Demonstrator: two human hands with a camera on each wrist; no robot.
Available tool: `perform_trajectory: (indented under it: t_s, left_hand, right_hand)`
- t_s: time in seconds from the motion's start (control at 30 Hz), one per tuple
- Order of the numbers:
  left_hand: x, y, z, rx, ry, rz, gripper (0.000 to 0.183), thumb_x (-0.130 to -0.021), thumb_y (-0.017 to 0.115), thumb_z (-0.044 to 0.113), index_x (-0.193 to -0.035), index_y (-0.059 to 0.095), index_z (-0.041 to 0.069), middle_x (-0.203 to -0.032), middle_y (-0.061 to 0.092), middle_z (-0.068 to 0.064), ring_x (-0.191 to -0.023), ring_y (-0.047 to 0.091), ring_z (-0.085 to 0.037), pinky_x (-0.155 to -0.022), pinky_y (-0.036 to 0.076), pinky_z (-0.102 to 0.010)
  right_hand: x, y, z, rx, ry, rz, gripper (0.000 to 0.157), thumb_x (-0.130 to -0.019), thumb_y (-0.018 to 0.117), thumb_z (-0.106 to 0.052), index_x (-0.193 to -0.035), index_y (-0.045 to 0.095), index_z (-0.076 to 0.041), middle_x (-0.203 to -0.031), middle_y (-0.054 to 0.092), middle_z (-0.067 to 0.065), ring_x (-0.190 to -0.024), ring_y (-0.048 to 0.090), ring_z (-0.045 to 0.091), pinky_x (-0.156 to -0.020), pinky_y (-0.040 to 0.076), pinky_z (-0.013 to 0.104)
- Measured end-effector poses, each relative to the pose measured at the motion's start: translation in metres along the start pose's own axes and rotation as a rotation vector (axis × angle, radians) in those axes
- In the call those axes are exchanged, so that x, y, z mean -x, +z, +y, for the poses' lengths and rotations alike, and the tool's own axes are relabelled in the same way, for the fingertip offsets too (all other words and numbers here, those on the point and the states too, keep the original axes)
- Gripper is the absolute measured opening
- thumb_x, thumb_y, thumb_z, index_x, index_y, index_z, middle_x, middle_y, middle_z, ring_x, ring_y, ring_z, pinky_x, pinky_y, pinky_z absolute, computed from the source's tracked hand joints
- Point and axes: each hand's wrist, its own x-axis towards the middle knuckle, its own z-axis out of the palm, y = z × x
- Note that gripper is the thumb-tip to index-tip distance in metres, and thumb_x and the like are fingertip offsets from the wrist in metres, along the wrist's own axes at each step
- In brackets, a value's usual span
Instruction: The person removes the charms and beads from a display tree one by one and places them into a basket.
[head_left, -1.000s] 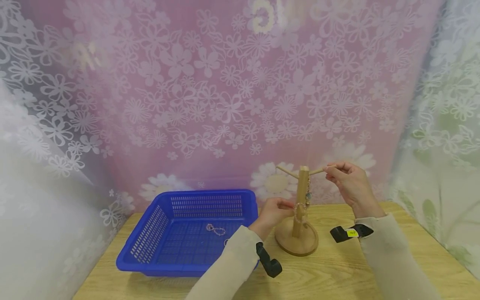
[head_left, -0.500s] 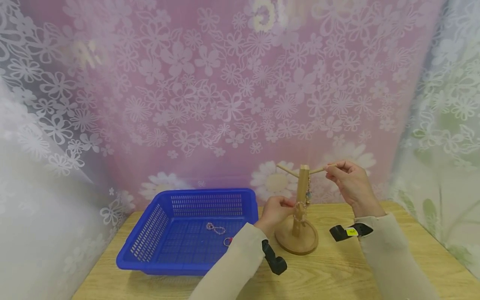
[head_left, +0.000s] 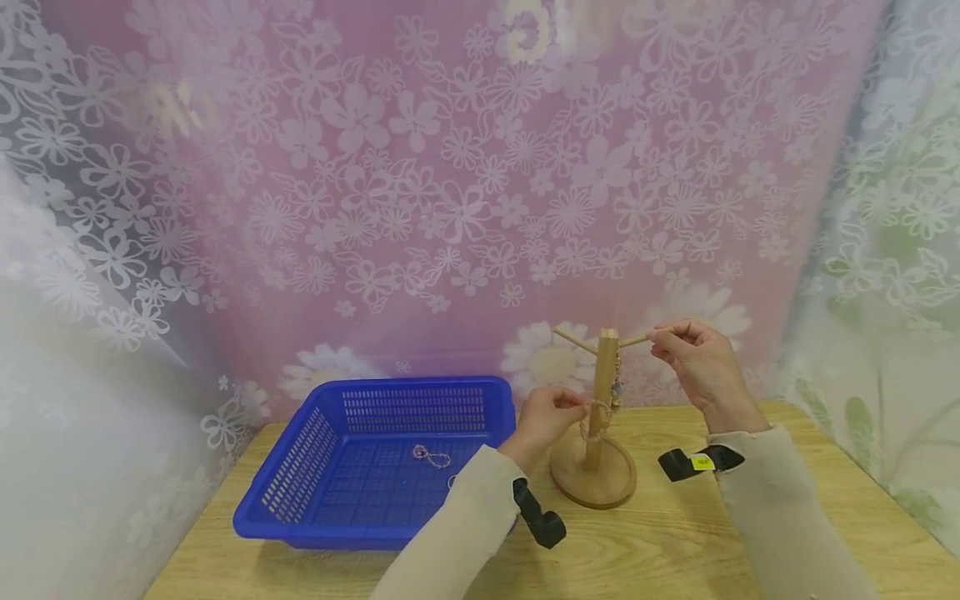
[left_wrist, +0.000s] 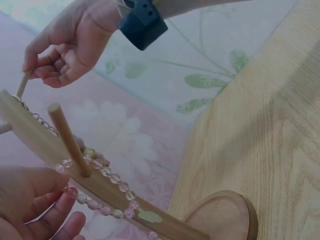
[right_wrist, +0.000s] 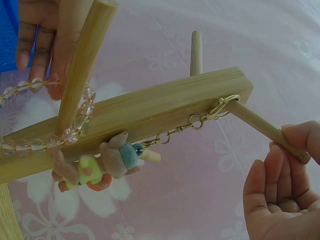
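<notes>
The wooden jewelry stand [head_left: 603, 375] rises upright from its round base [head_left: 619, 479]. My left hand [head_left: 547, 421] pinches a bracelet of clear and pink beads [left_wrist: 92, 204] between thumb and finger. One of the stand's lower pegs [left_wrist: 65, 131] appears to pass through the bead loop. My right hand [head_left: 701, 362] pinches the tip of the upper right peg [right_wrist: 260, 122]. From that peg a keychain [right_wrist: 194, 121] hangs by its gold clasp, with a small fuzzy figure [right_wrist: 117, 155] at its lower end. A pale green charm [left_wrist: 150, 216] shows by the beads.
Left of the stand is a blue plastic basket [head_left: 375, 533], holding a beaded strand [head_left: 431, 457] and a ring-shaped item [head_left: 452, 482] partly hidden by the left sleeve. The wooden table [head_left: 660, 550] meets a flowered curtain [head_left: 450, 250] behind.
My left hand has moved slightly left and up, drawing the bracelet a little toward the basket side of the stand's post. The right hand keeps its grip on the upper peg.
</notes>
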Motion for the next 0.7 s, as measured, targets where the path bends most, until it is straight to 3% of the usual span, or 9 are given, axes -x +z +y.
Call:
perform_trajectory:
  t_s: [0.4, 0.7]
  left_hand:
    - [0.005, -0.007, 0.007, 0.016, 0.03, -0.044, 0.014, -0.089, 0.067, 0.019, -0.09, 0.07, 0.005, -0.086, 0.067, -0.002, -0.074, 0.053, -0.004, -0.065, 0.043, -0.019]
    - [0.016, -0.012, 0.014, 0.116, 0.078, -0.078, 0.013, -0.089, 0.065, 0.011, -0.093, 0.067, -0.001, -0.085, 0.067, -0.007, -0.072, 0.053, -0.002, -0.065, 0.044, -0.016]
  right_hand:
    - [0.001, -0.001, 0.0, 0.018, -0.005, -0.002, 0.016, -0.088, 0.063, -0.001, -0.077, 0.065, -0.011, -0.087, 0.061, -0.005, -0.07, 0.061, 0.008, -0.071, 0.051, 0.017]
    - [0.002, 0.0, 0.0, 0.034, -0.005, -0.005, 0.015, -0.089, 0.062, -0.001, -0.078, 0.064, -0.012, -0.087, 0.062, -0.006, -0.072, 0.06, 0.008, -0.072, 0.051, 0.017]
